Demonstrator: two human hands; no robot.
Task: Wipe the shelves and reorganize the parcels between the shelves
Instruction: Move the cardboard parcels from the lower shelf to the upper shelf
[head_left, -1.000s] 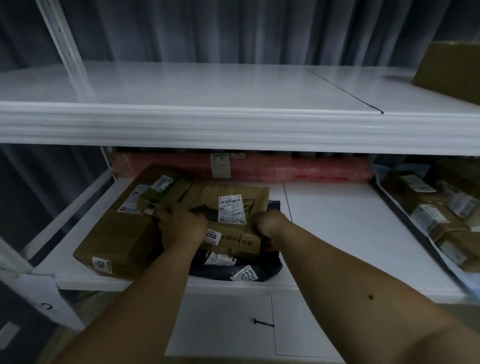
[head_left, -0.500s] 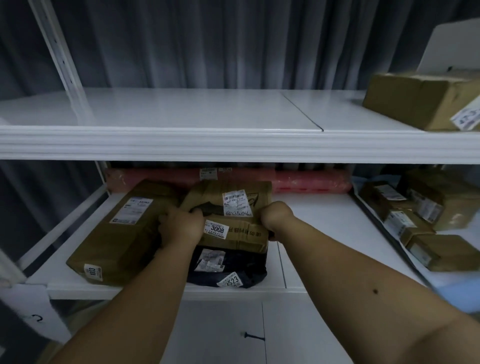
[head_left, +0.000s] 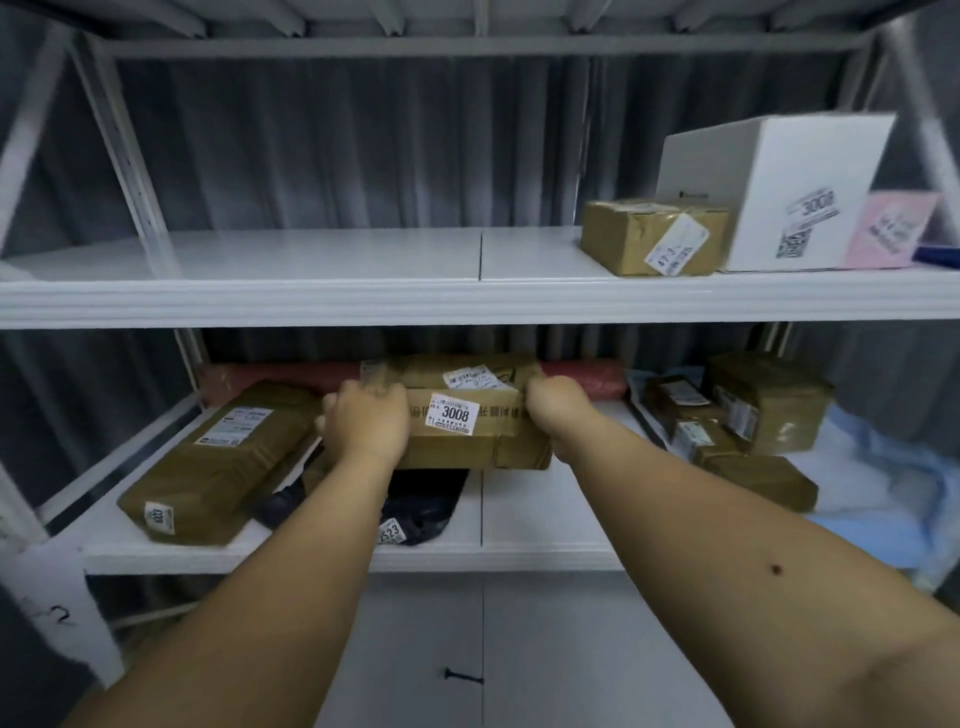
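A brown cardboard parcel (head_left: 467, 415) with a white "3008" label is held above the lower shelf (head_left: 540, 525). My left hand (head_left: 363, 421) grips its left end and my right hand (head_left: 556, 410) grips its right end. Under it lies a black plastic parcel (head_left: 421, 499) with a white tag. A long brown wrapped parcel (head_left: 218, 462) lies at the left of the same shelf. A red roll (head_left: 582, 376) runs along the back. The upper shelf (head_left: 322, 260) is bare at its left and middle.
On the upper shelf's right stand a brown box (head_left: 649, 236), a white box (head_left: 779, 192) and a pink packet (head_left: 888, 228). Several brown parcels (head_left: 743, 415) sit on a blue sheet (head_left: 883, 467) at the lower shelf's right. White uprights (head_left: 124, 156) frame the rack.
Both hands have lifted the "3008" parcel off the black parcel and raised it toward the upper shelf's edge. The view has tilted up, bringing in the boxes on the upper shelf.
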